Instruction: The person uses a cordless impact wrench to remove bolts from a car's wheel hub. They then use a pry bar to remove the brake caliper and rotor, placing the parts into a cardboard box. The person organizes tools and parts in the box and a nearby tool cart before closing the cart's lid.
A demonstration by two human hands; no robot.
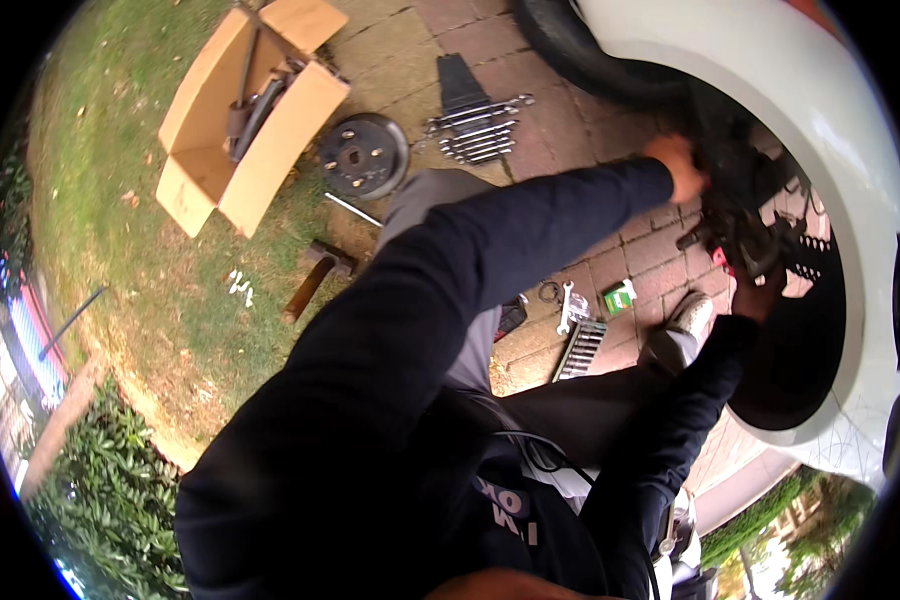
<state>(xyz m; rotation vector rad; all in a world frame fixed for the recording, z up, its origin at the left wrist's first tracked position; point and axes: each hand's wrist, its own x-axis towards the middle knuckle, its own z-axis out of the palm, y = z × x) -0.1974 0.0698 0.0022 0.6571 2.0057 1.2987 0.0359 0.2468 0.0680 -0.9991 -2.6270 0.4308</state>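
My left hand (pixel 678 170) reaches into the white car's (pixel 825 70) wheel arch, fingers curled beside dark suspension parts (pixel 730 170); what they grip is hidden. Lower down, my right hand (pixel 755 293) is in shadow against the dark hub assembly (pixel 750 240), its fingers hard to make out. A small red item (pixel 722 258) shows near it. On the pavers below lie a green-and-white packet (pixel 619 296), an open-end wrench (pixel 566 307) and a socket set (pixel 579 350).
A cardboard box of tools (pixel 195 175), a black drum (pixel 362 158), a metal bar (pixel 352 208), a hammer (pixel 310 285) and a wrench set (pixel 475 135) lie on the left. A tyre (pixel 560 45) sits by the car. My shoe (pixel 688 315) rests below the arch.
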